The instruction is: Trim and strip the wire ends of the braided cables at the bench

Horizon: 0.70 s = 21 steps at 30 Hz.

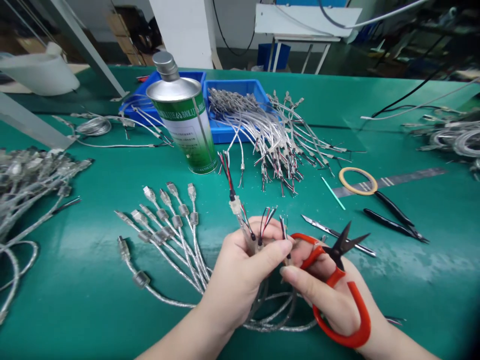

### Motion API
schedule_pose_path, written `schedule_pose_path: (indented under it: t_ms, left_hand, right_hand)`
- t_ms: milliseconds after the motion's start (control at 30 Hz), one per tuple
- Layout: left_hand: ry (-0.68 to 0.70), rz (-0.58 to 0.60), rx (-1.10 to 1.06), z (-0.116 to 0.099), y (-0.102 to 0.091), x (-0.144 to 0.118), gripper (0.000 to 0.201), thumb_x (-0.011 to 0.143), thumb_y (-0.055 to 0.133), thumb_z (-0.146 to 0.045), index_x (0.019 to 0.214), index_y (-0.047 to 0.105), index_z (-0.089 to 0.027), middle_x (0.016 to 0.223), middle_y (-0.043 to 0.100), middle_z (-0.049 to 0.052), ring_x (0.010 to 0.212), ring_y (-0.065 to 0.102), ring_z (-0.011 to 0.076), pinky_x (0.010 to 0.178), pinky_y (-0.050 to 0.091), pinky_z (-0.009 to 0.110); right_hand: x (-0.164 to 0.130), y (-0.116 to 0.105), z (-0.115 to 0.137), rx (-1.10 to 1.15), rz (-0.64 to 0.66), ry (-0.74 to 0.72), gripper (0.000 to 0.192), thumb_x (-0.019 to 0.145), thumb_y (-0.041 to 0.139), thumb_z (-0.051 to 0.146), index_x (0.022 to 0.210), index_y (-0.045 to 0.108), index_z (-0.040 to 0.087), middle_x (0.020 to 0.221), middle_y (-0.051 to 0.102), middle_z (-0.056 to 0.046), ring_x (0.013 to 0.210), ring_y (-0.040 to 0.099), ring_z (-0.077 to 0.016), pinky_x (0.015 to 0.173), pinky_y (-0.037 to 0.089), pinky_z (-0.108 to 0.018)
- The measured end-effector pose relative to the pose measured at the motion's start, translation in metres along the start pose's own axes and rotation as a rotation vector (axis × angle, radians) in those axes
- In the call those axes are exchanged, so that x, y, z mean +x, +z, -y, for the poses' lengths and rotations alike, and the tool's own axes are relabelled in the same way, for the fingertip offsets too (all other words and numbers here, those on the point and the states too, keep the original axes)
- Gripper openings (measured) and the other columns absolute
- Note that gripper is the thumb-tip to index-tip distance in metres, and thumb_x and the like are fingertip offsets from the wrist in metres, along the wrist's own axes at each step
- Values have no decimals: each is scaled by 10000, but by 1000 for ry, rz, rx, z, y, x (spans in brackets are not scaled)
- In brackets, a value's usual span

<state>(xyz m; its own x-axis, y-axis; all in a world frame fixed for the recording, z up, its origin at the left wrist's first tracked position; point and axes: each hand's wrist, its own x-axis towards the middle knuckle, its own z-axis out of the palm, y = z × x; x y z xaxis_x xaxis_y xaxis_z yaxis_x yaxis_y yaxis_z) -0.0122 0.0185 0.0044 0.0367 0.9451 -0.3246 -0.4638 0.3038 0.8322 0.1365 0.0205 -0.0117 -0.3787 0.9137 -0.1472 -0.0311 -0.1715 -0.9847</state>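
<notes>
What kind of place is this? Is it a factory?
Probably a cable assembly workshop: piles of cables cover a green workbench, blue bins hold more, and the right hand holds red scissors.

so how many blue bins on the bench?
2. The left blue bin sits behind the metal can, partly hidden by it. The right blue bin is beside it, with cable ends spilling out. Neither hand touches them; more could sit out of frame.

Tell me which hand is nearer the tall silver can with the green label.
Left. The left hand, holding a bunch of cable ends, sits just below the silver can with the green label. The right hand, carrying red-handled scissors, lies farther right.
</notes>
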Motion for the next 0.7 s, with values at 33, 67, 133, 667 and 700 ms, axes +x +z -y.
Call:
schedule_pose_path:
  t_ms: [33, 67, 133, 667, 700]
  left_hand:
    - [23, -13, -6, 0, 1, 0, 151, 743, 720, -218, 665, 609, -151, 922, 575, 3, 717, 509, 64, 539, 350, 174]
    - [40, -22, -19, 0, 1, 0, 166, 748, 716, -220, 651, 602, -148, 901, 573, -5, 657, 478, 44, 511, 328, 171]
    - [49, -28, -60, 0, 3, 0, 185, 758, 712, -239, 647, 597, -146, 801, 571, -20, 556, 415, 20, 487, 303, 166]
    - [57, -59, -185, 6, 4, 1, 32, 783, 690, -201, 789, 667, -179, 705, 706, -4, 543, 513, 34, 580, 395, 148]
    - [55, -57, -178, 6, 4, 0, 38, 791, 685, -213, 784, 665, -180, 691, 704, -6, 512, 485, 28, 547, 375, 148]
  right_hand:
    - [0, 0, 1, -27, -8, -5, 183, 830, 680, 326, 767, 555, 207, 671, 536, 54, 598, 497, -76, 558, 439, -148]
    - [-1, 1, 1, -47, -15, -11, 174, 827, 680, 323, 773, 557, 212, 685, 552, 53, 618, 518, -80, 580, 458, -147]
    - [-1, 0, 0, -80, -20, -30, 152, 828, 676, 312, 782, 563, 222, 694, 569, 56, 630, 541, -79, 601, 476, -137]
    - [-2, 6, -3, -162, -106, -3, 188, 763, 698, 301, 699, 545, 211, 621, 570, 40, 551, 530, -102, 511, 480, -174]
    - [-2, 6, -4, -156, -97, 5, 191, 768, 697, 302, 700, 542, 212, 625, 566, 37, 553, 526, -106, 511, 478, -182]
